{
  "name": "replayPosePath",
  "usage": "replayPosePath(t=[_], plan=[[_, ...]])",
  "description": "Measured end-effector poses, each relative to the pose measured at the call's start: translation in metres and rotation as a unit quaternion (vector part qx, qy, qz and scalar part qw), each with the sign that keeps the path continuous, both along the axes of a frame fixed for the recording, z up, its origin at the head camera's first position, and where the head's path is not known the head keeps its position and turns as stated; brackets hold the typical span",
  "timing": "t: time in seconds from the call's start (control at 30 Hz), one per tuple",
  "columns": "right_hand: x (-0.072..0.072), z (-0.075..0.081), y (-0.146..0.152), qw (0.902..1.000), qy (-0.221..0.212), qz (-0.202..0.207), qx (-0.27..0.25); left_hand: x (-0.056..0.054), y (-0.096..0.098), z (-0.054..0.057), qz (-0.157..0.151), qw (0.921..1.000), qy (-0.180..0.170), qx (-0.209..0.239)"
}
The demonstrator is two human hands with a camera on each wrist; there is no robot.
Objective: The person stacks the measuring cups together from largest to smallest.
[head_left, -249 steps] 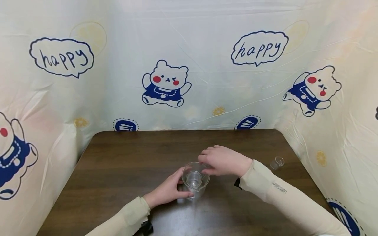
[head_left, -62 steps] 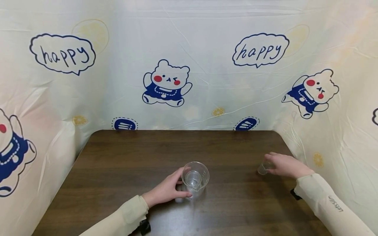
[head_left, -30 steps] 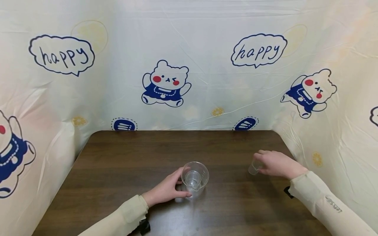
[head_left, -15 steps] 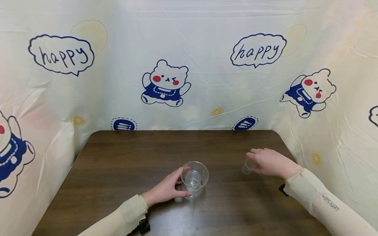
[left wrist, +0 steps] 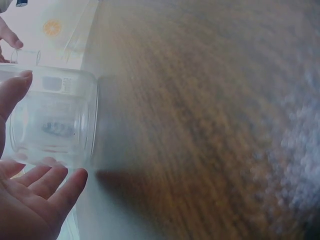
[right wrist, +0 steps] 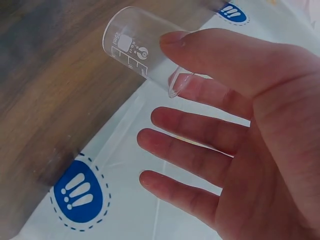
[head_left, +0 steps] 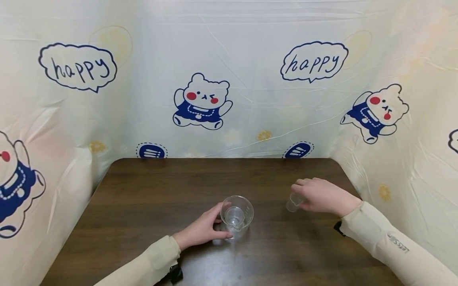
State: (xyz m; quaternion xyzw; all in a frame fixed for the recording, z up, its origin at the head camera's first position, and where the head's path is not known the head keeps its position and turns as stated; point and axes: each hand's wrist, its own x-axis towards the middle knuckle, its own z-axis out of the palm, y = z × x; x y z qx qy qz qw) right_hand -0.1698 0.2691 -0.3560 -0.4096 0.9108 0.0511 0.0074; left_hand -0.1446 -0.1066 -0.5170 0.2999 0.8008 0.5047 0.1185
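Note:
A large clear glass beaker (head_left: 247,210) stands on the table, with a smaller beaker (head_left: 234,216) nested inside it. My left hand (head_left: 203,230) holds the large beaker from the left, thumb on the near side and fingers on the far side. In the left wrist view, the large beaker (left wrist: 55,117) sits between thumb and fingers. My right hand (head_left: 322,195) pinches a small clear beaker (head_left: 293,204) to the right of the large one. The right wrist view shows this small beaker (right wrist: 142,47) tilted, with 25 ml markings, gripped near its rim by thumb and index finger; the other fingers are spread.
The dark brown wooden table (head_left: 161,190) carries the beakers. A pale cloth (head_left: 250,59) with printed bears and "happy" bubbles encloses its back and sides. Both forearms wear light sleeves (head_left: 379,234) with black bands at the wrists.
Earlier my right hand was over the large beaker while the small beaker stood at the far right. It then took hold of the small beaker and moved it left. My left hand stays put.

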Motion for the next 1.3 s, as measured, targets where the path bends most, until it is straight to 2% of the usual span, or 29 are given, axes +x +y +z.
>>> replayPosePath(t=[0.4,1.3], plan=[[0.005,0.011,-0.017,0.9996,-0.003,0.026,-0.005,0.001,0.0,0.002,0.002,0.9999,-0.015,-0.001],[0.0,0.032,-0.066,0.9955,0.006,0.092,-0.021,0.001,-0.001,-0.003,0.001,0.9999,-0.012,0.01]])
